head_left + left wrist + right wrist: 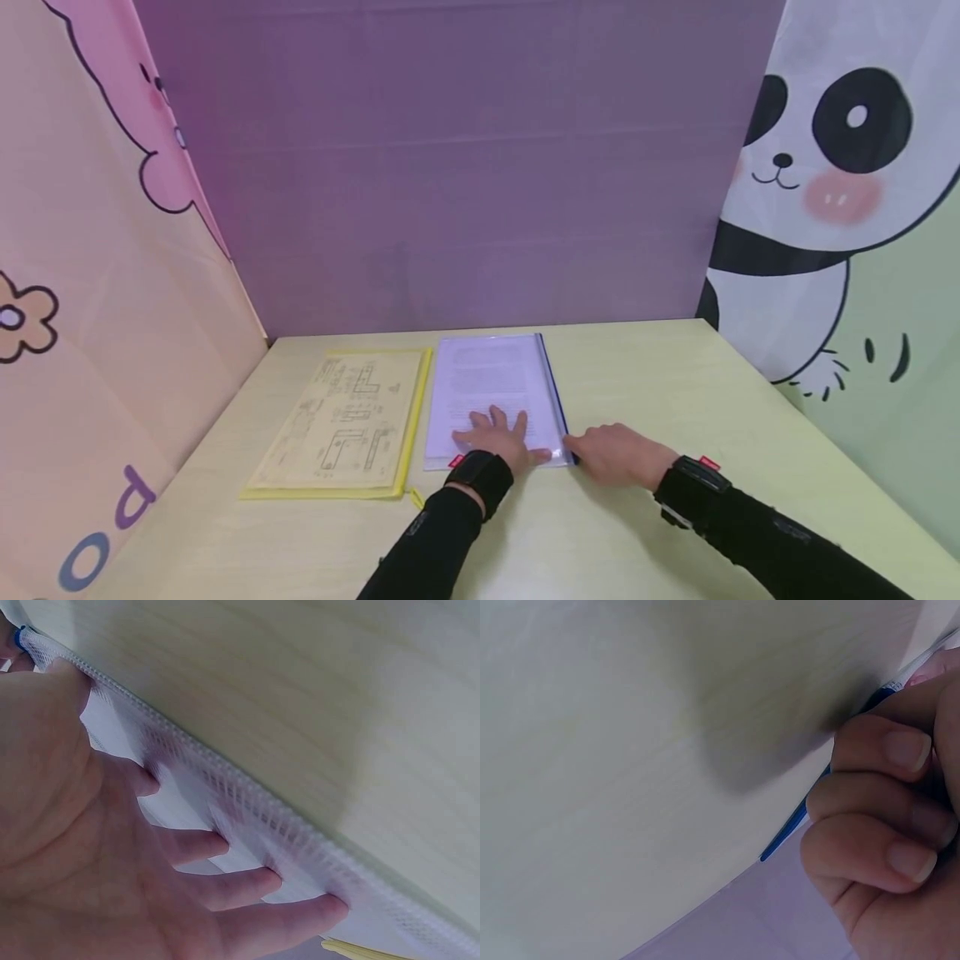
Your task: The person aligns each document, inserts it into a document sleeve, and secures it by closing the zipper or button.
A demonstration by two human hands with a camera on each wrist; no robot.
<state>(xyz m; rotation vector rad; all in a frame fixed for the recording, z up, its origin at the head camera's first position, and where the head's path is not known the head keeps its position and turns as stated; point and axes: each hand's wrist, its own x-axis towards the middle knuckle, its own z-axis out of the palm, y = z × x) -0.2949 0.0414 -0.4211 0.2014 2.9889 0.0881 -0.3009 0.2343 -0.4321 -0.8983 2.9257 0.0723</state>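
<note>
The left hand [501, 435] lies flat, fingers spread and straight, pressing down on the near end of a clear zip document pouch [491, 383] with a blue zipper edge [552, 392]. In the left wrist view the fingers [225, 889] rest on the pouch's white mesh-like surface [247, 825], close to its seam. The right hand [618, 454] sits just beside the pouch's near right corner, its fingers curled in; the right wrist view shows the curled fingertips [885, 795] against the blue zipper strip [787, 832], apparently pinching at the zipper end, though the pull itself is hidden behind the fingers. Both arms wear black sleeves and black wrist straps.

The pouch holds printed sheets and lies lengthwise toward the far edge of the bench [675, 383], roughly midway between the left and right edges. Just beside it on the left, nearly touching, lies a yellow zip pouch [341, 425] holding a sheet with line drawings, its yellow zipper pull [415, 498] at the near right corner. A purple panel [465, 167] stands along the far edge, a pink cartoon panel [90, 250] along the left edge, and a panda panel [840, 167] along the right edge.
</note>
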